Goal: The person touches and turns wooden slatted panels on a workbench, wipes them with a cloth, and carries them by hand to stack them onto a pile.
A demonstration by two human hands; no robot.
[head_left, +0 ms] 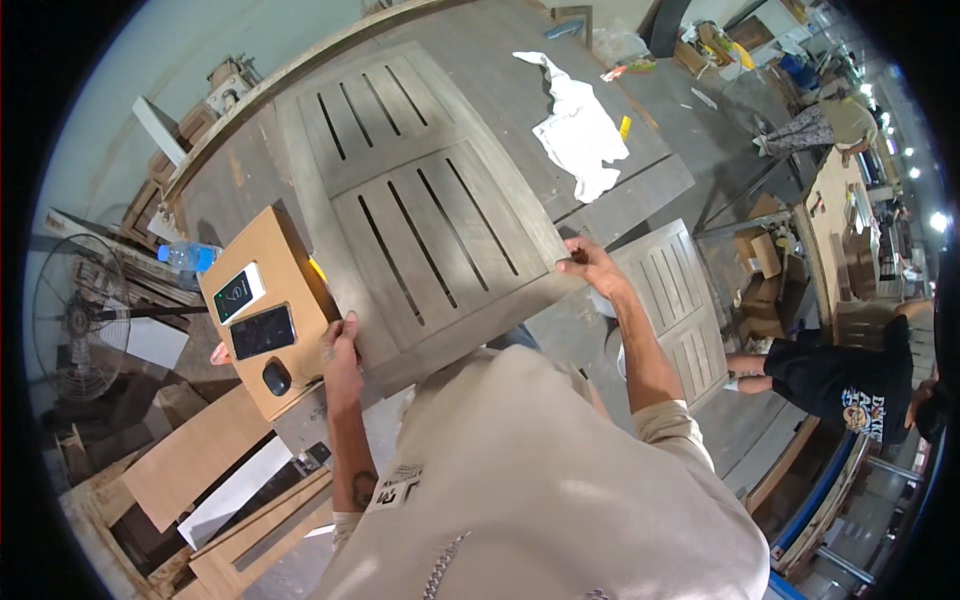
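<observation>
A grey-brown wooden slatted panel [420,215], with two framed sections of long dark slots, lies over the workbench [490,60] and reaches toward my body. At its near left corner my left hand [342,355] grips the edge. My right hand [590,268] is closed round the near right corner, thumb on top. The fingers beneath the panel are partly hidden. Left of the panel stands a cardboard box [285,245] carrying a white phone [238,292], a dark phone [264,332] and a black computer mouse [276,377].
A white cloth [580,130] lies on the bench at the far right. A second slatted panel [675,300] is to my right, near a person in a black shirt [840,375]. Another person [825,128] is farther back. A water bottle [190,256] and a fan [82,310] are on the left.
</observation>
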